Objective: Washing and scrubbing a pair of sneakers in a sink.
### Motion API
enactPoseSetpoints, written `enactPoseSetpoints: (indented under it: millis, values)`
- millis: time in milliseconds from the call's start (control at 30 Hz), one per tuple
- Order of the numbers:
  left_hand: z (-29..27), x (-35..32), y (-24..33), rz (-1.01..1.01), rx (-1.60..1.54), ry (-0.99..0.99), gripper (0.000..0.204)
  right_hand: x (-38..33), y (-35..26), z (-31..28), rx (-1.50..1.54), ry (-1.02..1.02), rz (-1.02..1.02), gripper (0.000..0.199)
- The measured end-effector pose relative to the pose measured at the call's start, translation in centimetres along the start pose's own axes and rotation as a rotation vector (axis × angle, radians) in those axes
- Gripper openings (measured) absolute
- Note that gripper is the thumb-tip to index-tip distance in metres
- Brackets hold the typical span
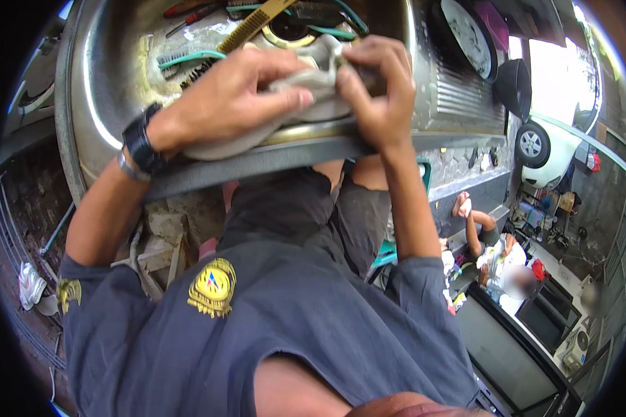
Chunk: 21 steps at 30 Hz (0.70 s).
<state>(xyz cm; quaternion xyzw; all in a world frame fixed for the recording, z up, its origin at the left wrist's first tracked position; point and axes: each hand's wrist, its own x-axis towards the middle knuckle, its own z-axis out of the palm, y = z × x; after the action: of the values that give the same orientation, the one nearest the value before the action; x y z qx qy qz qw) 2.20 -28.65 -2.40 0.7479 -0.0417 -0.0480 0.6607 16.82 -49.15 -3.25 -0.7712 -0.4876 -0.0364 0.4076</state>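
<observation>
A damp-looking grey cloth (233,144) lies bunched over the front edge of a metal sink (94,104). My left hand (240,87) grips the cloth from above, its thumb lying along the fabric. At the cloth's right end, my right hand (382,87) pinches a raised fold between thumb and curled fingers. Whether something lies inside the cloth is hidden. Just beyond my left hand, a brush with a turquoise handle (188,58) and a long yellowish brush (257,26) rest in the basin, near the round drain (289,35).
Red-handled tools (195,15) lie at the basin's far left. A ribbed metal drainboard (466,97) adjoins on the right, with a round dark-rimmed pan-like thing (469,38) on it. Further right are a parked car (549,153), a seated person (497,267) and a large dark-screened panel (504,347).
</observation>
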Motion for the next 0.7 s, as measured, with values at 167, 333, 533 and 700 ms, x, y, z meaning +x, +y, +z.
enactPoseSetpoints:
  millis: [167,333,533,700]
  values:
    - [-0.9,-0.3,-0.1,0.183,0.166,0.032,0.032,-0.1,2.7,-0.3,0.313,0.312,0.207,0.026]
    - [0.2,-0.8,0.1,0.369,0.144,0.085,0.028,-0.8,1.8,-0.1,0.601,0.431,0.315,0.028]
    - [2.0,-1.7,1.3,0.484,0.286,0.112,0.030,-1.3,1.3,-0.1,0.664,0.437,0.384,0.026]
    - [3.7,-4.9,4.2,0.172,0.537,0.162,0.031,-1.8,-0.3,1.0,0.435,0.345,0.220,0.027]
